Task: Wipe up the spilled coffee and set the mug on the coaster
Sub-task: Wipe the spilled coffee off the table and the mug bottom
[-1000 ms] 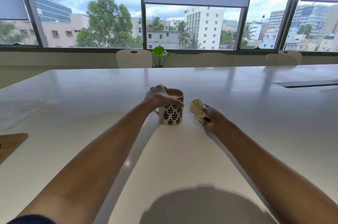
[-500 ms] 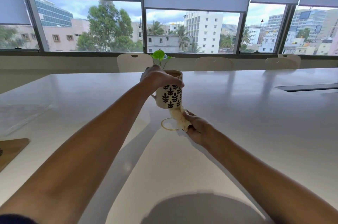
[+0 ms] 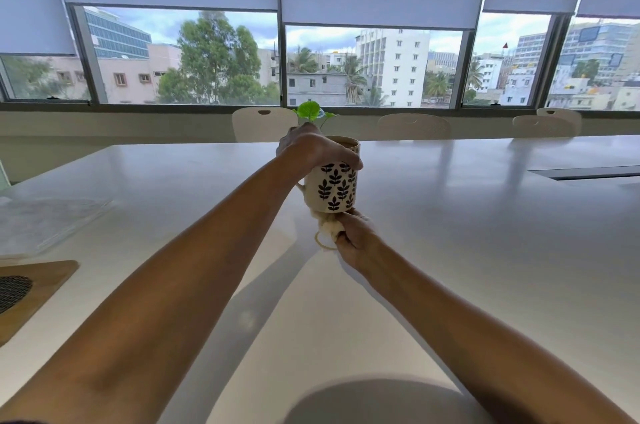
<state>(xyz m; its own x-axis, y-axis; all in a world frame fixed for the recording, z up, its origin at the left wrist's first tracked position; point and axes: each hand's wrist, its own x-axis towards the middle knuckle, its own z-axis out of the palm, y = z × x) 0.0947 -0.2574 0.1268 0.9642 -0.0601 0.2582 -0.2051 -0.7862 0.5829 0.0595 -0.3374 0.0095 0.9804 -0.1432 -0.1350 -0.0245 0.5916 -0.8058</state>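
1. While the mug (image 3: 333, 186) is held clear of the worktop (image 3: 467, 250), it is gripped from above by the left hand (image 3: 313, 148), whose fingers (image 3: 349, 160) are wrapped over the rim and the upper wall.
2. The mug is cream with a dark leaf pattern; it is kept upright, and its handle (image 3: 300, 185) is seen on the left side. Brown liquid is visible just inside the rim.
3. A crumpled, pale cloth (image 3: 327, 226) is pinched in the right hand (image 3: 356, 238), with the fingers closed narrowly around it.
4. The cloth is pressed up against the underside of the mug and hangs down to the worktop; whether its lower end touches the surface cannot be told.
5. A thin brown ring of coffee (image 3: 323, 244) is noted on the worktop directly below the mug, partly hidden by the cloth and the right hand.
6. At the left edge, a wooden board (image 3: 41, 280) with a dark mesh patch is recorded, well apart from the mug; whether it is the coaster cannot be told.
7. A flat, pale sheet (image 3: 45, 219) lies beyond the board.
8. A small green plant (image 3: 310, 111) is seen behind the left hand, at the far side of the worktop, with pale chairs (image 3: 259, 124) lined up below the windows.
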